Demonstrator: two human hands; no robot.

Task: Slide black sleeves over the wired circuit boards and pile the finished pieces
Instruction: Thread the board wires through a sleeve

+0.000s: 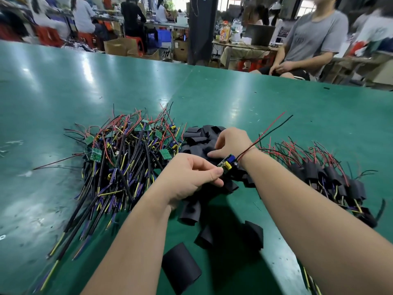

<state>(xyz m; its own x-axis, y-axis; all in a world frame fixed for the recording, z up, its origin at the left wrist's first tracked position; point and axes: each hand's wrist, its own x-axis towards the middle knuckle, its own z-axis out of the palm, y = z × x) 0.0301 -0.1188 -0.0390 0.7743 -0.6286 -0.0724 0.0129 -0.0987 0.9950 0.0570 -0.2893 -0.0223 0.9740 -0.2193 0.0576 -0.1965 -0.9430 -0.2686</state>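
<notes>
Fingers (212, 173) of my left hand (191, 177) pinch a small circuit board (227, 164), its red and black wires (270, 128) trailing over my right wrist. My right hand (230, 143) rests on the heap of black sleeves (200, 135), fingers curled down among them; I cannot tell whether they grip one. Bare wired boards (127, 150) lie piled to my left and sleeved pieces (331, 175) to my right on the green table (106, 81).

Green table (276, 107) — black sleeves (197, 141), green boards (95, 154)
</notes>
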